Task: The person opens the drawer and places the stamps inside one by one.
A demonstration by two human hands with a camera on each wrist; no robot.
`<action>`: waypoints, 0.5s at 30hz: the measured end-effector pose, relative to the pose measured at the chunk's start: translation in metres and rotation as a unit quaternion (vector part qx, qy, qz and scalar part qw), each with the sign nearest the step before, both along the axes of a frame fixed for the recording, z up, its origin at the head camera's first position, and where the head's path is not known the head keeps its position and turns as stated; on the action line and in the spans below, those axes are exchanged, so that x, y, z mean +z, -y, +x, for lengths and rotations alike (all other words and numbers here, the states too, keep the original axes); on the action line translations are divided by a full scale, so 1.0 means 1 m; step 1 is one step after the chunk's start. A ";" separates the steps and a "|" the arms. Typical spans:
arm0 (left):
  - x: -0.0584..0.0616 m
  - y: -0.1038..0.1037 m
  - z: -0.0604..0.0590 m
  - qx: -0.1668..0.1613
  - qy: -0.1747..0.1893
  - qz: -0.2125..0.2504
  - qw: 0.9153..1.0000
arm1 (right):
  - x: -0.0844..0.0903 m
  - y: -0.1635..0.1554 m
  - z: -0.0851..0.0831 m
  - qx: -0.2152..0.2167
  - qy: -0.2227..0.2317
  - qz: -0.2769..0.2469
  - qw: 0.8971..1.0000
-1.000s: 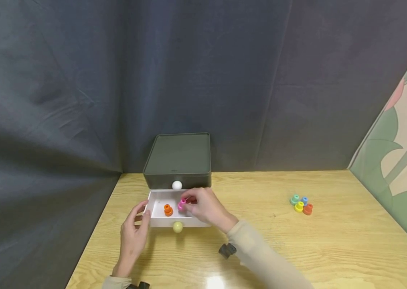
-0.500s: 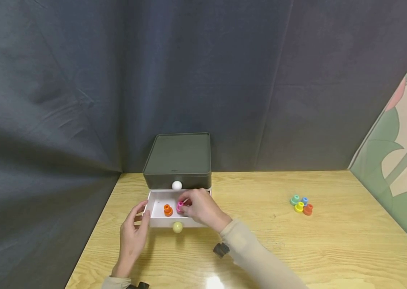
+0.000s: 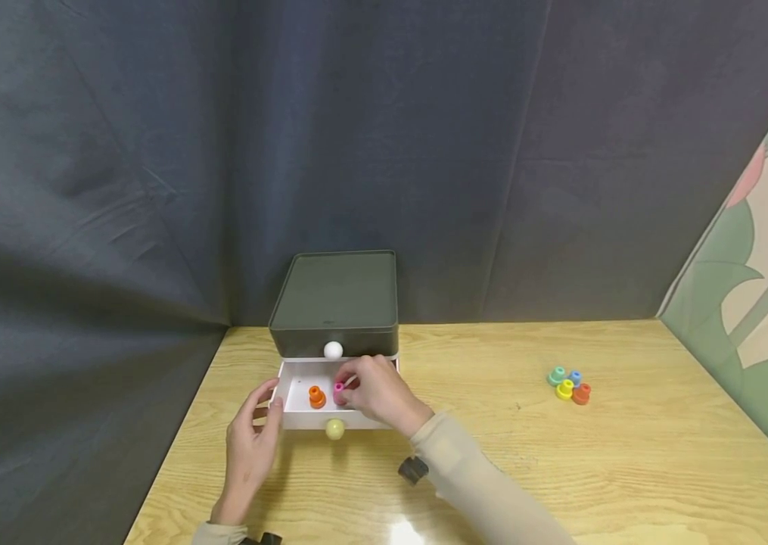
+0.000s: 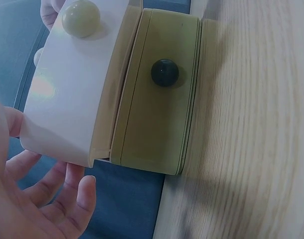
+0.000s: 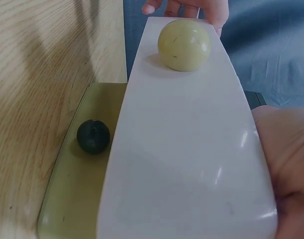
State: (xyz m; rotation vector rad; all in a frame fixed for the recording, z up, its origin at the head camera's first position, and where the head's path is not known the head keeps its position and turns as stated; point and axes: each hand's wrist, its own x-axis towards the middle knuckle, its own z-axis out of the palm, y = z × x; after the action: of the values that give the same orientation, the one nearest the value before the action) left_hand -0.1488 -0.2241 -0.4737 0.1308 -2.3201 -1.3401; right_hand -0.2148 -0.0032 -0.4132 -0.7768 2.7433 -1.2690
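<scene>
A white drawer point(image 3: 303, 421) with a pale yellow knob point(image 3: 335, 429) is pulled out of a small dark-topped chest point(image 3: 343, 291). My left hand point(image 3: 251, 446) holds the drawer's left side, its thumb near the front corner; in the left wrist view the fingers point(image 4: 54, 186) lie along that side. Inside the drawer, my right hand point(image 3: 385, 395) pinches a small pink stepped peg point(image 3: 339, 389) between thumb and fingers. An orange stepped peg point(image 3: 316, 397) stands to its left on the drawer floor. The right wrist view hides the right fingertips behind the drawer front point(image 5: 186, 149).
Several similar pegs sit clustered at right on the wooden table point(image 3: 629, 454): green point(image 3: 556, 376), blue point(image 3: 575, 378), yellow point(image 3: 564, 390) and red point(image 3: 582, 394). Below the white drawer is a shut olive drawer point(image 4: 152, 119) with a dark knob point(image 4: 164, 72). Dark curtains point(image 3: 384, 151) stand behind.
My right hand has moved slightly left and down with the pink peg, bringing it lower in the drawer, closer to the orange one. The left hand has stayed in place.
</scene>
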 end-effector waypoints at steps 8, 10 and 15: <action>-0.001 0.000 0.000 0.000 0.002 0.003 1.000 | -0.001 -0.002 0.001 0.009 -0.008 -0.020 1.000; -0.001 0.000 0.000 0.000 0.004 0.002 1.000 | 0.000 -0.003 0.002 0.011 -0.016 -0.021 1.000; -0.002 0.000 0.000 0.000 0.002 0.005 1.000 | 0.001 -0.007 0.003 0.020 -0.026 -0.033 0.999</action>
State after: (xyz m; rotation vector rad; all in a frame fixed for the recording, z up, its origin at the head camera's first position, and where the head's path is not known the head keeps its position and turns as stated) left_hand -0.1488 -0.2242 -0.4753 0.1354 -2.3173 -1.3517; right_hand -0.2118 0.0037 -0.4125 -0.8774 2.7241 -1.3581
